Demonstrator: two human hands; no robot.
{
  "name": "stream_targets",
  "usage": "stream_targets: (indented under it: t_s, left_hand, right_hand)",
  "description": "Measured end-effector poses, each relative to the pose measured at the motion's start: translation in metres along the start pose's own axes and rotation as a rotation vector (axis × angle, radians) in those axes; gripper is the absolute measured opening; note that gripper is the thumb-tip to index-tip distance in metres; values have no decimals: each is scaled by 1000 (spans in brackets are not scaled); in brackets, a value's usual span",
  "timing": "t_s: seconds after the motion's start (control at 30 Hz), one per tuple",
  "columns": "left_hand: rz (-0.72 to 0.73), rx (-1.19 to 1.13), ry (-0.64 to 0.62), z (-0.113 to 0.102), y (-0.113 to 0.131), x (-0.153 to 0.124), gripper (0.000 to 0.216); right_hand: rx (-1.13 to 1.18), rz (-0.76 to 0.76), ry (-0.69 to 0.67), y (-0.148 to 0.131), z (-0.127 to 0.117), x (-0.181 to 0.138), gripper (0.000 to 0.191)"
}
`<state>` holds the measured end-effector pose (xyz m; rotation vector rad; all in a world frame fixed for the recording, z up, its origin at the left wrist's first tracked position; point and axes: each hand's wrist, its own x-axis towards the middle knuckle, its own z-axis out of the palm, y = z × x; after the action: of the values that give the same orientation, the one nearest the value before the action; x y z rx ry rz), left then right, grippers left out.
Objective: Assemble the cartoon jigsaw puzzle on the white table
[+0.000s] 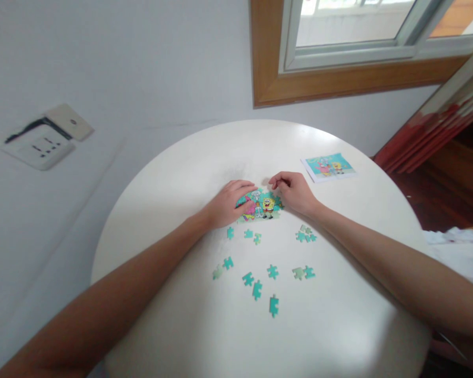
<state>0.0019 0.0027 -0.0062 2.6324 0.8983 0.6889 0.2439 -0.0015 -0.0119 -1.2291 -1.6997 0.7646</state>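
A partly assembled jigsaw puzzle [268, 206] with cartoon figures on a teal ground lies on the table. My left hand [229, 203] rests over its left side, thumb and fingers spread apart and touching it. At the upper right edge of the puzzle is my right hand [295, 190], its fingers curled in and closed; whatever they may hold is hidden. Nearer to me lie several loose teal puzzle pieces [257, 290], some in small groups. A cluster of pieces [306, 235] sits just below my right wrist.
The round white table [173, 325] stands against a wall. A picture card [328, 167] with the same cartoon figures lies at the back right. Beyond are a wood-framed window [268, 79], a red and white curtain [421, 136] and a wall socket [43, 147].
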Motion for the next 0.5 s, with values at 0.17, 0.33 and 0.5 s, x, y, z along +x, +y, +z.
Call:
stream_targets:
  t_s: [0.17, 0.33, 0.5]
  left_hand:
    - [22, 14, -15, -2, 3, -1, 41]
    - [51, 19, -36, -4, 5, -2, 47]
    - [53, 27, -53, -5, 5, -1, 48]
  right_hand:
    - [7, -5, -1, 0, 1, 0, 26]
    - [16, 8, -4, -2, 1, -1, 27]
    - [10, 11, -13, 1, 2, 0, 28]
